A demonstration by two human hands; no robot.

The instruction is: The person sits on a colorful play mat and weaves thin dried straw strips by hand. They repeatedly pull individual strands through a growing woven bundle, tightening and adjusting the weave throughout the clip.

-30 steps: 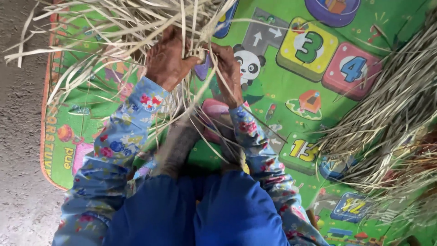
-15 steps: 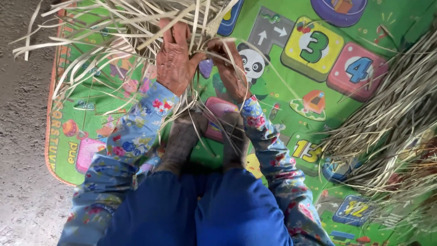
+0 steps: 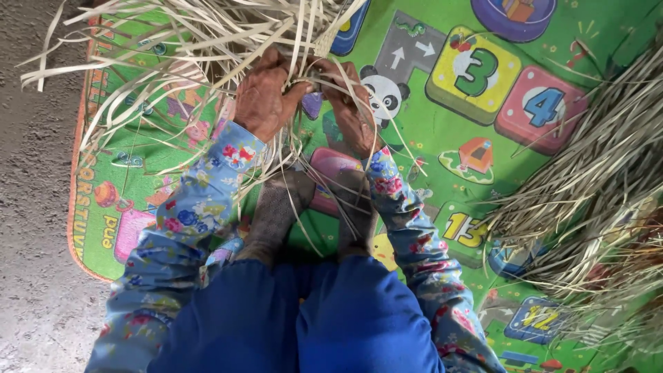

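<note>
A loose tangle of pale dried leaf strips (image 3: 200, 48) spreads over the upper left of the colourful play mat (image 3: 442, 138). My left hand (image 3: 262, 97) is closed around a bunch of these strips near the middle. Close beside it, my right hand (image 3: 349, 103) pinches other strips of the same tangle. Both arms wear floral blue sleeves. My two bare feet (image 3: 304, 207) rest on the mat below the hands, and strips trail down over them.
A big heap of dried strips (image 3: 594, 200) lies on the mat at the right. Grey rough ground (image 3: 34, 207) borders the mat's left edge. My blue-clad knees (image 3: 304, 324) fill the bottom centre.
Both hands have moved a little apart and upward within the strips; the left hand's fingers, spread half a second ago, have curled shut around a bunch.
</note>
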